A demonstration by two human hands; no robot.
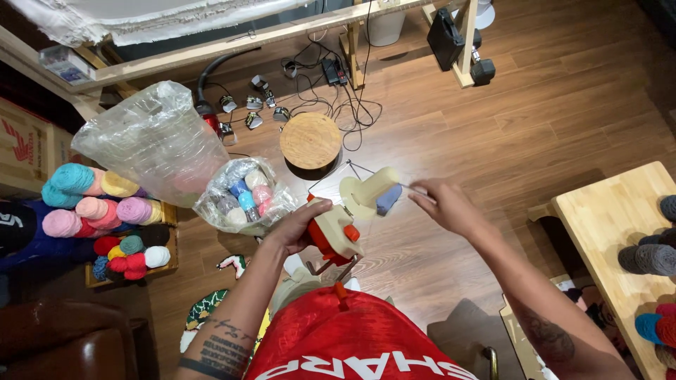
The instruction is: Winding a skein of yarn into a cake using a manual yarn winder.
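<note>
A cream and red yarn winder [343,229] sits in front of me above my lap. My left hand [299,226] grips its red body from the left side. Its pale cone [370,191] points up and to the right, with a little blue-grey yarn [388,199] beside it. My right hand [445,205] pinches a thin strand of yarn [414,188] just right of the cone tip. A thin wire guide arm [352,167] rises behind the cone.
A round wooden stool [310,141] stands behind the winder. Two clear plastic bags, a large one [155,141] and a smaller one holding yarn balls [243,197], lie at the left. Several coloured yarn balls [98,211] are stacked far left. A wooden table [620,225] is at right. Cables [331,84] lie on the floor.
</note>
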